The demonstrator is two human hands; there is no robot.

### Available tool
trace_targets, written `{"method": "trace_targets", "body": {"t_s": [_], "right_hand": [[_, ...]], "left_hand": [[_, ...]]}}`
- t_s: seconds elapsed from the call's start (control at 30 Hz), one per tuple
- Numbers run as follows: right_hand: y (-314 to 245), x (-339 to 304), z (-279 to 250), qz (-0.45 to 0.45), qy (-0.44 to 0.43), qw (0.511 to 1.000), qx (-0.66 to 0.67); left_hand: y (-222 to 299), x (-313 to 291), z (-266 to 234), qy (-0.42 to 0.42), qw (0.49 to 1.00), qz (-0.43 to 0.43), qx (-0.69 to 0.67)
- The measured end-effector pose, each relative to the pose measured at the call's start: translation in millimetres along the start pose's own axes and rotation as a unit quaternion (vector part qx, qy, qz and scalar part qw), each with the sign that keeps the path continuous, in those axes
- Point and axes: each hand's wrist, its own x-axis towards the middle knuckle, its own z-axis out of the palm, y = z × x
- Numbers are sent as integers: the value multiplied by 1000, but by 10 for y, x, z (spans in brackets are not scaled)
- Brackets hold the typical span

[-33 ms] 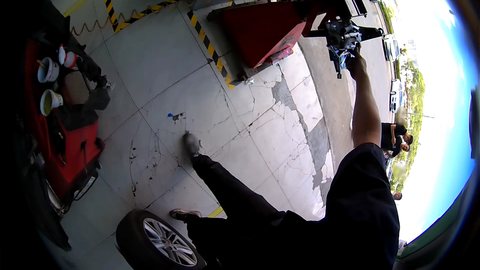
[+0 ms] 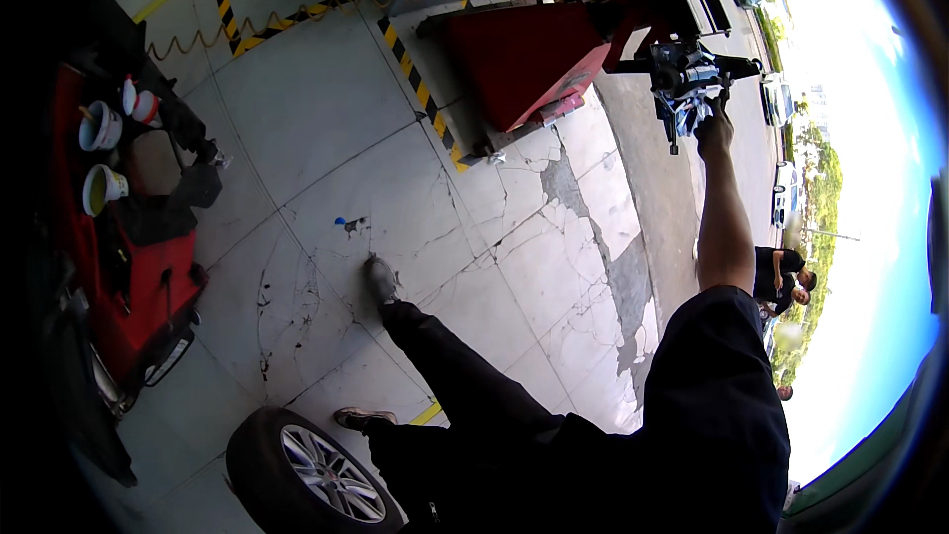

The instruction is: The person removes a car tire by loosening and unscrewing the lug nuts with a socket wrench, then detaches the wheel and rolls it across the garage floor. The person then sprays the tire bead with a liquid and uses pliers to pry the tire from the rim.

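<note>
one hand (image 2: pixel 714 131) grips a tool (image 2: pixel 682 79) overhead.

I see a cracked pale concrete floor (image 2: pixel 326 188) edged with yellow-and-black hazard stripes (image 2: pixel 420 74). A red tool cart (image 2: pixel 129 287) stands on the left, a red metal machine base (image 2: pixel 529 59) ahead. Bright daylight floods in from the street (image 2: pixel 781 89) on the right.
</note>
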Motion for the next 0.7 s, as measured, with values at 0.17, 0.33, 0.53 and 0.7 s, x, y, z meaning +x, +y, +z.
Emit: {"method": "trace_targets", "body": {"t_s": [0.17,0.33,0.53,0.7], "right_hand": [[-606,-402,123,-141,-438,793,400],[-1173,-3043,1601,16,-304,836,457],[-1553,-5760,2363,168,-642,635,396],[-1692,-7905,2520,176,-829,516,124]], "left_hand": [[-1121,-106,100,-11,1000,-12,14],[-3050,-469,-418,105,958,129,233],[-1732,-1120,-566,23,992,-56,-111],[-2081,-1591,-471,54,966,-33,-251]]}}
